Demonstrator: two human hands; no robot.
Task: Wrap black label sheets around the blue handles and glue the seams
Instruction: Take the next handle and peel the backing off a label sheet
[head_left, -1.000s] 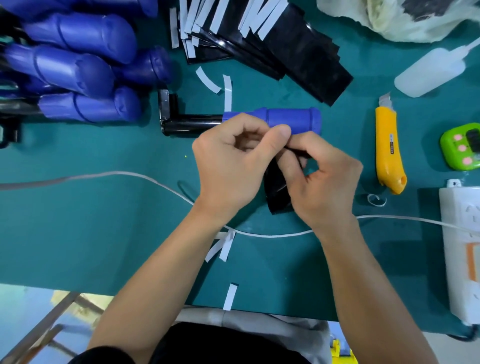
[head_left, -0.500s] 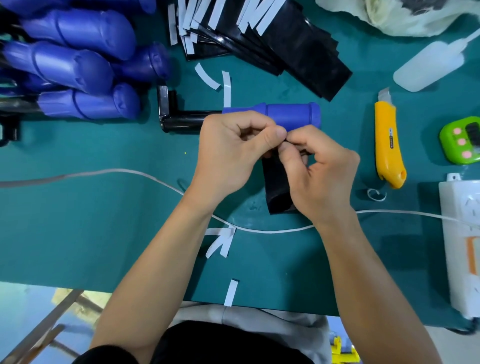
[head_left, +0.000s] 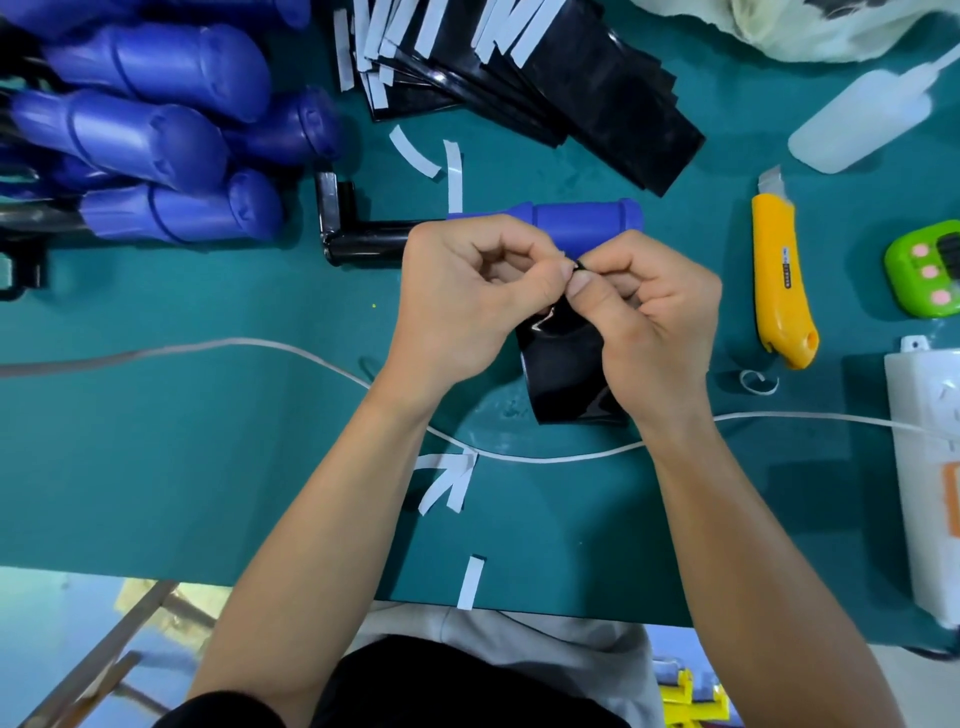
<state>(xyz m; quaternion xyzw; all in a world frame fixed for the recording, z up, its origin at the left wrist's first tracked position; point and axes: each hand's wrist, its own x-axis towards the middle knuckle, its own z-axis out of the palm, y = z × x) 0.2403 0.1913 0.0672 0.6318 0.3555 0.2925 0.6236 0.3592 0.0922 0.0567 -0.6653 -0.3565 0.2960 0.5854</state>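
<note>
Left hand: fingers curled, thumb and forefinger nipping the top edge of the black sheet.
Right hand: the same nip from the other side, thumb tip against the left thumb tip. It holds nothing else.
Black sheet: glossy and a little buckled, it runs from the pinch toward me, with its lower end on the table. It sits just in front of the blue handle; I cannot tell if they touch.
Blue handle: lies on its side just beyond my view of the knuckles, fitted on a black tube. Bare, with no wrap on it.
Step in hand: I judge the fingers are picking at the sheet's edge to free a backing strip. The strip itself is hidden.
Done: one sheet taken up and one handle set out. White strips lie scattered, which suggests previous peeling.
Left: wrapping this handle, then gluing its seam.
Glue bottle: far right, lying down, well apart from both hands.
Sheet stack: many black sheets beyond the handle, white strips along their edges.
Handle pile: far left, all blue; I see no wrap on any.
Knife: yellow, right of the hands.
</note>
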